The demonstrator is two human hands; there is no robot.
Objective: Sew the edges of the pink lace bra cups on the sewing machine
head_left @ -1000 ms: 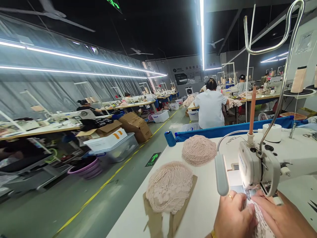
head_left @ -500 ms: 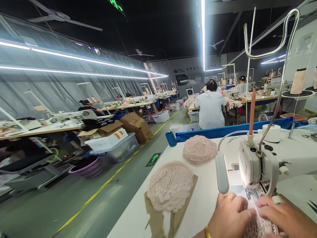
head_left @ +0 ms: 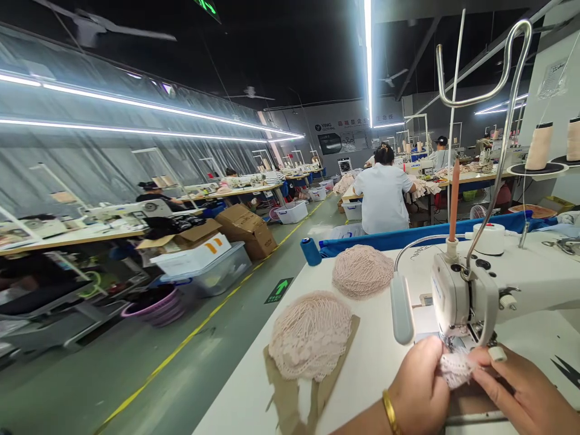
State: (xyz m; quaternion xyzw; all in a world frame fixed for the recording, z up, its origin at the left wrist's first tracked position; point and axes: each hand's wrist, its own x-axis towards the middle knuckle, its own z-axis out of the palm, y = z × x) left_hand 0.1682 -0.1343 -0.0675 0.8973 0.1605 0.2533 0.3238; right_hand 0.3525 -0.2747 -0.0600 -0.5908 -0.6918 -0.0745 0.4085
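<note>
Since the earlier frames both hands have drawn back toward the near edge of the bench, and the lace between them has bunched into a small wad. Around them stretches a long factory hall with a grey floor, a yellow line along the aisle and strip lights on a dark ceiling; other people sit at further rows of machines. One white, smooth bench [head_left: 376, 362] carries everything close by. One white sewing machine [head_left: 462, 296] stands at its right side, with a bent steel thread guide rising above it. Two rounded heaps of pale pink lace lie on the left half: the nearer heap [head_left: 310, 334] rests on brown paper near the left edge, the farther heap [head_left: 362, 271] sits toward the far edge. One blue thread cone [head_left: 310, 251] stands at the far left corner. Just below the needle, the small lace piece [head_left: 455, 367], openwork and crumpled, is pinched by the left hand [head_left: 419, 389] and the right hand [head_left: 528, 396], fingers of both closed on it.
</note>
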